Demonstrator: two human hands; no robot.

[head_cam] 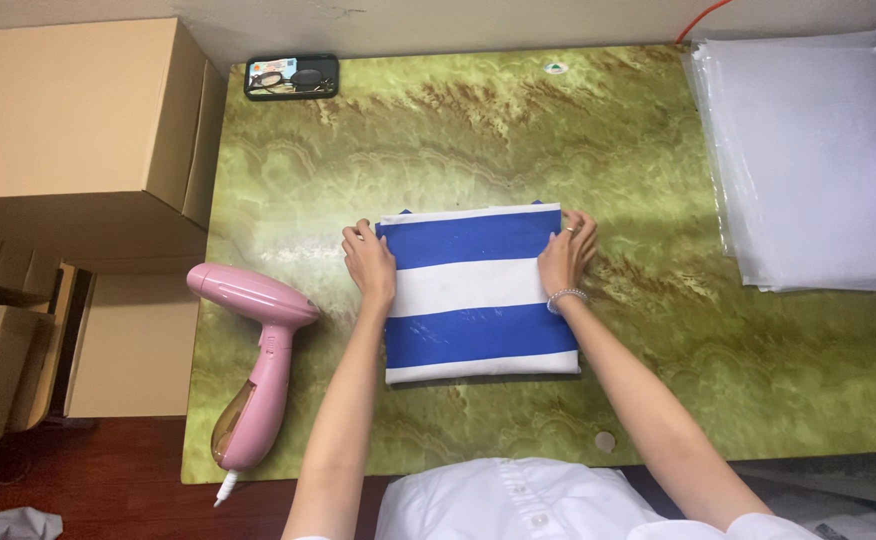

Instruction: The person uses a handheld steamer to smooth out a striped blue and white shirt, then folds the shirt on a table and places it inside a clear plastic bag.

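1. Head view: green marbled table (458,130) fills the scene, with stacked cardboard boxes (68,110) far out beyond the left hand and a pile of clear plastic bags (818,150) beyond the right hand.
2. Between the two hands lies a folded blue-and-white striped cloth (478,300), flat on the table in a neat rectangle.
3. Left hand (370,260) rests on the cloth's left edge near the far corner, fingers curled over the edge, pressing rather than lifting.
4. Right hand (566,255) does the same on the right edge, fingers bent over it; a bracelet sits at the wrist.
5. Pink handheld steamer (258,350) lies just outside the left forearm, untouched; a phone (291,76) sits well ahead of the left hand.
6. Judging by this, the fold is being squared and smoothed; a next move would call for an even grip on both edges so the layers stay aligned.
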